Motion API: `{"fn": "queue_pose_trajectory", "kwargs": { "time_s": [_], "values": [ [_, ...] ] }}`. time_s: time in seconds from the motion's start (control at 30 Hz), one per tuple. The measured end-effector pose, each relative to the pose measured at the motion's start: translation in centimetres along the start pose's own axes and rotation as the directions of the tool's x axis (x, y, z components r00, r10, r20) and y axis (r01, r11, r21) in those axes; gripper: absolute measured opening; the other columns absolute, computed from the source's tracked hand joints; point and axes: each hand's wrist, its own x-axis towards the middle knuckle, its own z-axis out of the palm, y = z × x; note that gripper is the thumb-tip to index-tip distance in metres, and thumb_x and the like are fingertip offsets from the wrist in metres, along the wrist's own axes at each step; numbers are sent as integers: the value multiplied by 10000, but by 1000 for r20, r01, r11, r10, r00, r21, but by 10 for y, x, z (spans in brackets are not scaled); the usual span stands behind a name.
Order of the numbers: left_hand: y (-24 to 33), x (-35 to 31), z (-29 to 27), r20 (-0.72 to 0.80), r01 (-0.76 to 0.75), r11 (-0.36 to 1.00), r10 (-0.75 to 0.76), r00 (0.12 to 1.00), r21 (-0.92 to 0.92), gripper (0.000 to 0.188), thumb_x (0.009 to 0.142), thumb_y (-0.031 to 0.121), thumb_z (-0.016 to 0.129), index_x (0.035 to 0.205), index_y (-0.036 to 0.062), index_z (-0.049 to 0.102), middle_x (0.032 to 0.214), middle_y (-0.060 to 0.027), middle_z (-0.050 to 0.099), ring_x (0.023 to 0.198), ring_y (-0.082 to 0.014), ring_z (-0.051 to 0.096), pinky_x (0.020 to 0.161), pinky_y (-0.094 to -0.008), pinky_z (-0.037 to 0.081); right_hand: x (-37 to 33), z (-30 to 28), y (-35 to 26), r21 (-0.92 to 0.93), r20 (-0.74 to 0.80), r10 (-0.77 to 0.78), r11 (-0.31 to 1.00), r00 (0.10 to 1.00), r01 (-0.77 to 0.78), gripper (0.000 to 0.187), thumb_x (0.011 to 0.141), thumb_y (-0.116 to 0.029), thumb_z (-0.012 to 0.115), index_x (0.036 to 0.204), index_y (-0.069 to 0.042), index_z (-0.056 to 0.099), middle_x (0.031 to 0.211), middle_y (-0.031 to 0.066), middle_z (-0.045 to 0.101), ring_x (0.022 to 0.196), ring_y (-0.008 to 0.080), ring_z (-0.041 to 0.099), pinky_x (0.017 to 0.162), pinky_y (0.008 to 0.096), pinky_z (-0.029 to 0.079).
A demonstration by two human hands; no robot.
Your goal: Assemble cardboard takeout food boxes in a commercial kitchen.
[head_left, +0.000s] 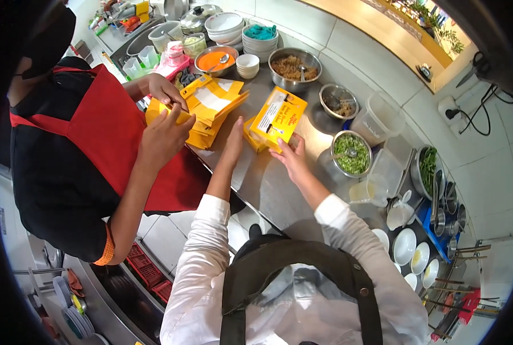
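A yellow box point(279, 115) with a white printed panel is tilted above the steel counter, and my right hand point(292, 158) grips its lower right corner. Fingers stretched out, my left hand point(233, 142) is open just left of a second yellow box point(252, 138); whether it touches that box I cannot tell. That second box is partly hidden behind the first. Left of my hands lies a pile of flattened yellow cartons point(211, 109). A co-worker in a red apron point(104, 115) holds another yellow carton point(179, 115) between both hands.
Along the wall stand steel bowls of brown food point(287, 68), chopped greens point(353, 147) and orange sauce point(213, 56). Stacked white bowls point(224, 24) are at the back. Plastic tubs point(378, 118) and white bowls point(405, 246) line the right. The co-worker stands close on my left.
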Motion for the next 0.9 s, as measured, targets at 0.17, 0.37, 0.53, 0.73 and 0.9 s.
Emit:
{"fn": "queue_pose_trajectory", "kwargs": {
  "time_s": [0.17, 0.37, 0.53, 0.73, 0.9],
  "values": [
    [-41, 58, 3, 28, -114, 814, 120, 992, 569, 708, 861, 489, 408, 1266, -85, 317, 1332, -279, 279, 1264, -349, 263, 1038, -360, 207, 35, 2, 44, -300, -128, 222, 921, 967, -251, 621, 786, -220, 637, 1206, -86, 199, 1097, 192, 446, 835, 284, 577, 642, 411, 534],
    [-32, 77, 13, -22, -13, 723, 39, 999, 691, 716, 793, 467, 540, 1240, -62, 358, 1276, -276, 361, 1178, -362, 380, 966, -388, 323, 52, -18, 47, -282, -297, 120, 937, 947, -207, 850, 739, -398, 651, 1334, -151, 96, 1302, 162, 227, 1097, 344, 401, 704, 477, 496],
    [-11, 92, 18, -23, 195, 667, -257, 966, 719, 676, 746, 435, 619, 1207, -24, 436, 1148, -247, 503, 1019, -340, 534, 833, -347, 448, 98, -25, 22, -401, -347, -137, 916, 928, -15, 888, 747, -438, 623, 1379, -113, 90, 1379, 216, 102, 1260, 371, 179, 968, 453, 317],
    [-38, 58, 24, -38, 350, 902, -352, 935, 253, 547, 721, 345, 689, 1133, 24, 528, 965, -120, 608, 851, -208, 608, 665, -324, 513, 115, -48, 20, -509, -273, -15, 850, 962, -131, 704, 738, -216, 671, 1281, -183, 225, 1276, 121, 267, 1176, 288, 333, 770, 521, 445],
    [-28, 18, 40, -33, 450, 849, -459, 888, 278, 454, 770, 364, 636, 1051, 16, 561, 922, -109, 600, 748, -205, 608, 597, -344, 518, 97, -52, 38, -205, -202, -124, 975, 971, 82, 561, 803, -119, 606, 1259, -77, 282, 1129, 128, 474, 941, 194, 538, 743, 288, 472]
  ]
}}
